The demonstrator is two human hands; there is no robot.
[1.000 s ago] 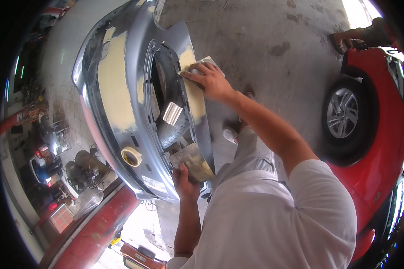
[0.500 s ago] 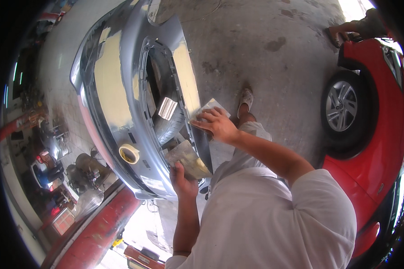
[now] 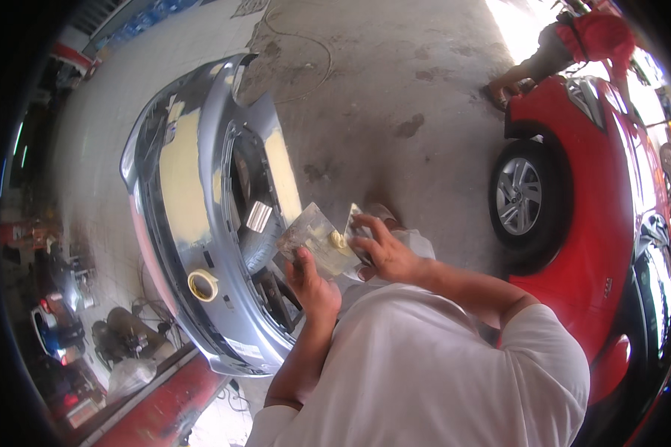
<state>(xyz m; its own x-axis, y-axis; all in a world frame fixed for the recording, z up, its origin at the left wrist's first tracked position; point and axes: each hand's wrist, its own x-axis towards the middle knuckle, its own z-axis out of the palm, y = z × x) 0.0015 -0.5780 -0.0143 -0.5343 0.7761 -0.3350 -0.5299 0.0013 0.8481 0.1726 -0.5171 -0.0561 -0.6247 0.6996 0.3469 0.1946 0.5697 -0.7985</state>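
Observation:
My left hand (image 3: 314, 289) grips a flat, smeared putty board (image 3: 306, 231) by its near edge, thumb on top. A dab of cream putty (image 3: 338, 240) sits near the board's right edge. In my right hand (image 3: 391, 253) is a thin, flat putty spreader (image 3: 353, 217), its blade tilted up close beside the dab; whether it touches the board I cannot tell. To the left stands a grey car bumper (image 3: 210, 149) with wide cream putty patches (image 3: 180, 175). A strip of putty (image 3: 282, 171) also covers its right-hand edge, beyond the board.
A masking tape roll (image 3: 214, 286) rests on the bumper. Inside its opening, a shiny ridged piece (image 3: 259, 217) lies on a tyre (image 3: 258, 252). A red car (image 3: 574, 298) stands at right, with another person (image 3: 552, 56) bending by it. A hose (image 3: 329, 63) lies on the floor.
My right hand has drawn the spreader back from the bumper's putty edge to the board. The left hand has lifted the board up and right. My view has shifted, showing more of the person.

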